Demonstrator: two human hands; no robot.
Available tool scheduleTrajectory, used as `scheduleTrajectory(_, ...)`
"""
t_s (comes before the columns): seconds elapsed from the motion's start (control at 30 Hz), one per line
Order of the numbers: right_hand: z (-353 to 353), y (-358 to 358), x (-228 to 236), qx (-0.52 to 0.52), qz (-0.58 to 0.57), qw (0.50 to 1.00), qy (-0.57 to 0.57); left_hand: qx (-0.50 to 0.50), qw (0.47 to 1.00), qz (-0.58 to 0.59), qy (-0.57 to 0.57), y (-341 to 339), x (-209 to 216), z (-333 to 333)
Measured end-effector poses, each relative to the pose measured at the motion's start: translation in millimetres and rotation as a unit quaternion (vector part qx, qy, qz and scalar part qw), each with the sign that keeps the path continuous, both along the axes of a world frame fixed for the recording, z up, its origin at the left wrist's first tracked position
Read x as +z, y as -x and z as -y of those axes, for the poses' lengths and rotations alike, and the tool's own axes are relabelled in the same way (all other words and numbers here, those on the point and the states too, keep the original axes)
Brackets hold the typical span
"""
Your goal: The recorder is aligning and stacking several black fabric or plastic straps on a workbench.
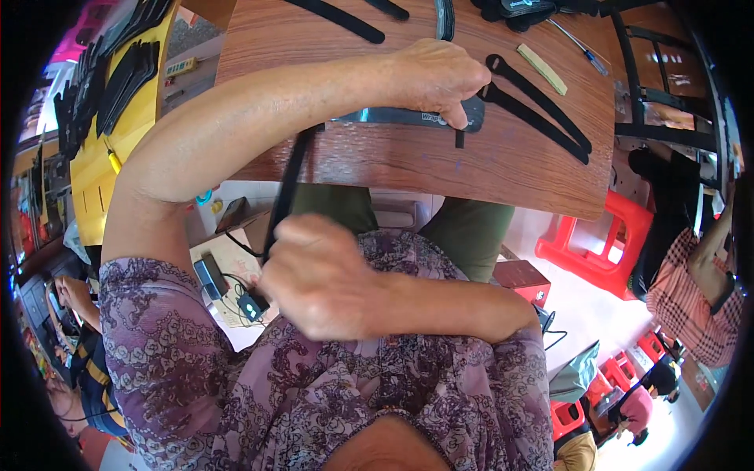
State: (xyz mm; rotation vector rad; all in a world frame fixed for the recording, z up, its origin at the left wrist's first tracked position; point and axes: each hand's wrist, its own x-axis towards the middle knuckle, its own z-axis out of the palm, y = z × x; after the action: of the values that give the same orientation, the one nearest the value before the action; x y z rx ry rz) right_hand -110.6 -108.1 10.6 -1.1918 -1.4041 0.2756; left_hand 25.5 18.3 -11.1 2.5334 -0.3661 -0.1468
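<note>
My left hand [441, 82] reaches across the brown wooden table [345, 161]. Its fingers are curled, and its thumb presses on the right end of a long dark card [385, 115] with pale printing. A small black tab [459, 140] sticks out below that end. From the card's left end, a black strap [290, 177] runs over the table edge toward my body. My right hand [318, 279], blurred by motion, is closed around the strap's near end. Right of my left hand lies a folded black strap [542, 118] with a slotted, rounded end.
A tan strip [542, 69] and a thin blue-handled tool [580, 47] lie at the table's right. More black straps [338, 17] are at the back. Stacked black straps [129, 82] cover a yellow table at left. A red stool [597, 247] and a person [691, 267] are at right.
</note>
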Motion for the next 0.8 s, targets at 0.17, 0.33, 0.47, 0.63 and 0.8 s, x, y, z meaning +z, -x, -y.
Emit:
scheduleTrajectory(0.17, 10.4, 38.1, 12.5, 0.267, -0.136, 0.953, -0.05, 0.017, 1.0, -0.009, 0.001, -2.0, -2.2, 1.0)
scheduleTrajectory(0.33, 23.3, -28.9, 10.9, 0.02, 0.112, 0.993, 0.013, 0.03, 0.995, 0.067, 0.071, 15.8, -9.8, -4.2)
scheduleTrajectory(0.47, 67.2, -85.2, 21.3, -0.117, 0.196, 0.97, 0.082, 0.119, 0.842, -0.245, 0.466, 55.8, 32.1, 13.3)
scheduleTrajectory(0.63, 107.7, -120.5, 30.1, -0.249, 0.25, 0.932, 0.085, 0.094, 0.678, -0.464, 0.562, 92.3, 48.5, 22.1)
scheduleTrajectory(0.8, 137.8, -152.8, 36.3, -0.282, 0.245, 0.919, 0.127, 0.109, 0.761, -0.447, 0.458, 71.4, 66.6, 7.5)
